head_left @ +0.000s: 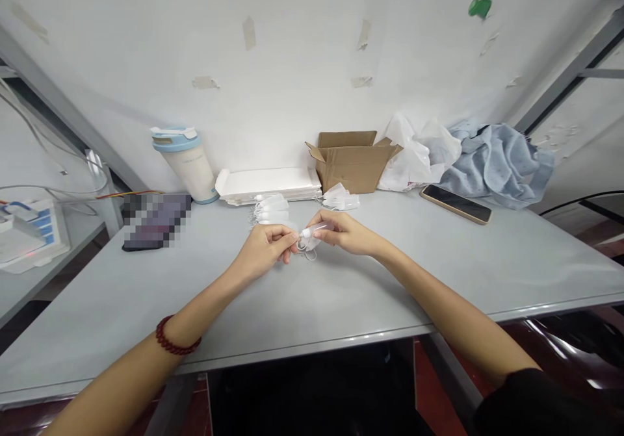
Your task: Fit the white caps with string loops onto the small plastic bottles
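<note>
My right hand (344, 233) is closed around a small translucent bottle (319, 227) with a white tip, held nearly level and pointing left. My left hand (270, 249) pinches at that tip with thumb and forefinger; whatever lies between them is too small to make out. Thin white cord loops (311, 255) hang just under the bottle, between both hands. Behind my left hand lies a row of small white pieces (272, 208) with cords at their left ends. A second small pile of white pieces (340, 197) rests behind my right hand.
Along the wall stand a tumbler (188, 163), a stack of flat white boxes (268, 182), an open cardboard box (351, 166), a white plastic bag (414, 153) and light blue cloth (502, 163). A phone (455, 203) lies right, a blurred dark object (158, 221) left.
</note>
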`<state>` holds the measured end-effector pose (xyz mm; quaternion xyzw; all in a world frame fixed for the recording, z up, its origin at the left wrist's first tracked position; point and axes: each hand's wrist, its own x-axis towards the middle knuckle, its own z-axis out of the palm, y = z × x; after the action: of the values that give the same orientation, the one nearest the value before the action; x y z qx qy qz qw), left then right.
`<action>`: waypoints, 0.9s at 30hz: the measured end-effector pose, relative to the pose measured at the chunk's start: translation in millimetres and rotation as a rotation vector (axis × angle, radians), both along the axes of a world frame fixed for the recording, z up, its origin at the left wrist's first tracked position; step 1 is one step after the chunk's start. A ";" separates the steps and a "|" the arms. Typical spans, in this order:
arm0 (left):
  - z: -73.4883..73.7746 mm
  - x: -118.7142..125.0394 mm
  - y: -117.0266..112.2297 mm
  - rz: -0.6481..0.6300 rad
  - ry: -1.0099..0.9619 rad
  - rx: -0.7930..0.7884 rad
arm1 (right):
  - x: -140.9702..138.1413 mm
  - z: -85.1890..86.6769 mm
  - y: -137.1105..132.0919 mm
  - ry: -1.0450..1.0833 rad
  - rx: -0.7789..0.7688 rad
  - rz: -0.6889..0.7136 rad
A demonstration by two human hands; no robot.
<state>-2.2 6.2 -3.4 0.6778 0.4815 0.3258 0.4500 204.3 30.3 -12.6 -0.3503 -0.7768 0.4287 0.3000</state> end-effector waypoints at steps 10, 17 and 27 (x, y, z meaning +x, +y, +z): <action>-0.6 -0.9 4.1 -0.011 -0.029 0.007 | 4.2 3.6 2.0 0.010 0.017 -0.039; 0.2 -0.8 -1.2 -0.073 -0.034 0.009 | 5.4 4.1 -0.1 -0.007 -0.020 0.032; -2.8 2.2 -1.8 -0.046 0.057 0.043 | 7.0 1.1 6.0 -0.047 -0.030 0.090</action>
<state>0.0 4.3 -6.2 0.7073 0.4714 0.3062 0.4286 211.3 36.3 -11.5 -0.3293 -0.7921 0.4449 0.2571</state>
